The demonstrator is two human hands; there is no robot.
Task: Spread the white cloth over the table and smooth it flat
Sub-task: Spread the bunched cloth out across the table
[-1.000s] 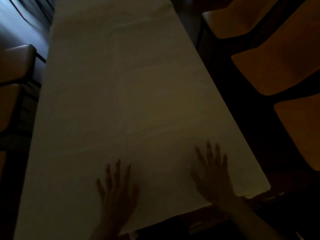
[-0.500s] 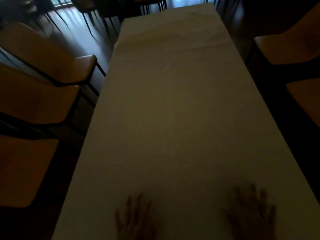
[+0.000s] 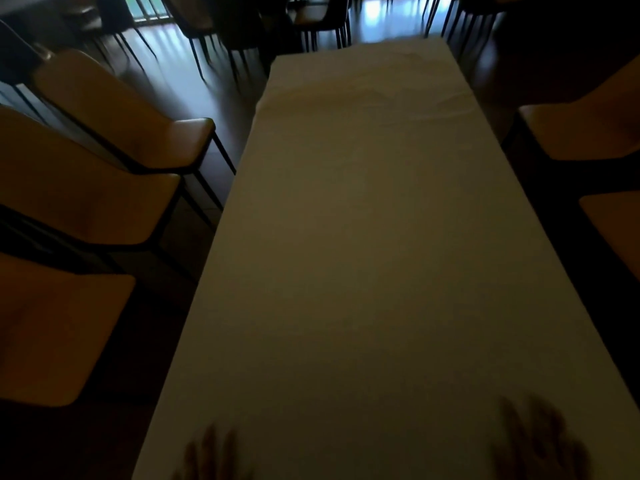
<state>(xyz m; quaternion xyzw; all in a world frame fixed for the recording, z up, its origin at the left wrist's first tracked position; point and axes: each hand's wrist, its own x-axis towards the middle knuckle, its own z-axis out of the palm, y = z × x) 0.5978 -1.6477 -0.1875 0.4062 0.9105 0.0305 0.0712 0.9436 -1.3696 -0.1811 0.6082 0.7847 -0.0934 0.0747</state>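
The white cloth (image 3: 367, 244) covers a long narrow table that runs away from me in a dim room. It lies flat along most of its length, with soft ripples near the far end. My left hand (image 3: 211, 455) rests flat on the cloth at the bottom left edge of the view, fingers spread; only the fingers show. My right hand (image 3: 536, 445) lies flat at the bottom right, fingers apart and blurred. Neither hand holds anything.
Tan padded chairs (image 3: 104, 188) with dark frames line the left side of the table. More tan chairs (image 3: 588, 133) stand on the right. Dark chair legs (image 3: 221, 53) and a shiny floor lie beyond the far end.
The view has tilted up along the table, now showing the far end. Both hands have slid toward the bottom edge and further apart while staying flat on the cloth.
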